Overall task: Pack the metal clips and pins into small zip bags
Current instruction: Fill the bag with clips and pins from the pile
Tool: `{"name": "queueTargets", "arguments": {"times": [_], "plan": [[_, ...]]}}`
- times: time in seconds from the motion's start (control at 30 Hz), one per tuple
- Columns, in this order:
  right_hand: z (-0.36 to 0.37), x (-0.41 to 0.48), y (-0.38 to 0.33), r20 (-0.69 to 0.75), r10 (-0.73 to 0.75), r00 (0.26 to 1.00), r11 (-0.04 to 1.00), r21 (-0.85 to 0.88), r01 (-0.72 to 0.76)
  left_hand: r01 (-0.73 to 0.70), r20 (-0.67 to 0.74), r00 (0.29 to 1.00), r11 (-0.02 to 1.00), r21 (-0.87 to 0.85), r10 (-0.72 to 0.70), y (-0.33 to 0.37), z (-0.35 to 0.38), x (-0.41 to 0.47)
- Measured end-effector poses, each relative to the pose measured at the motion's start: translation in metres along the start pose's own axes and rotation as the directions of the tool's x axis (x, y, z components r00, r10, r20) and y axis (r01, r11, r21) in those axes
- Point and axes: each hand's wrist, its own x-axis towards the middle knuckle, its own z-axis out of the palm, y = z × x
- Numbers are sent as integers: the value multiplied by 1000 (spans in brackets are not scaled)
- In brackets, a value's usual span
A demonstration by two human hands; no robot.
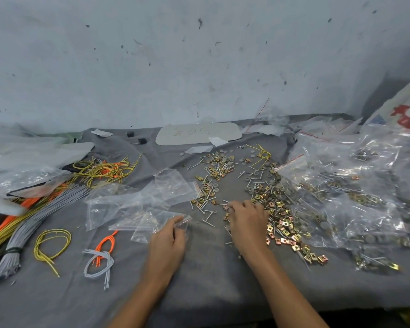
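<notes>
I've got left grip pinching a zip bag beside the clip pile, right grip curled into it, catch unclear; slack bag mouth may spill pins.

Small workshop packing bench, by the look of it. You face a grey cloth heaped with loose clips and pins. Left of the clips: bundled wires and empty zip bags. Right of them: full bags. Behind them: a handwritten board and a scuffed, stained wall.
</notes>
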Motion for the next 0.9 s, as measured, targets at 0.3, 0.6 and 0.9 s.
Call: {"name": "queueTargets", "arguments": {"times": [0.3,0.6,0.9], "plan": [[29,-48,-65,133,-212,968,912,382,148,-28,44,999,997,70,25,-2,6,4],[25,-48,-56,209,-426,880,872,356,337,-3,36,999,1000,25,2,-2,3,4],[-20,-18,2,200,-154,967,988,39,149,67,-8,998,997,-32,-68,-8,7,7]]}}
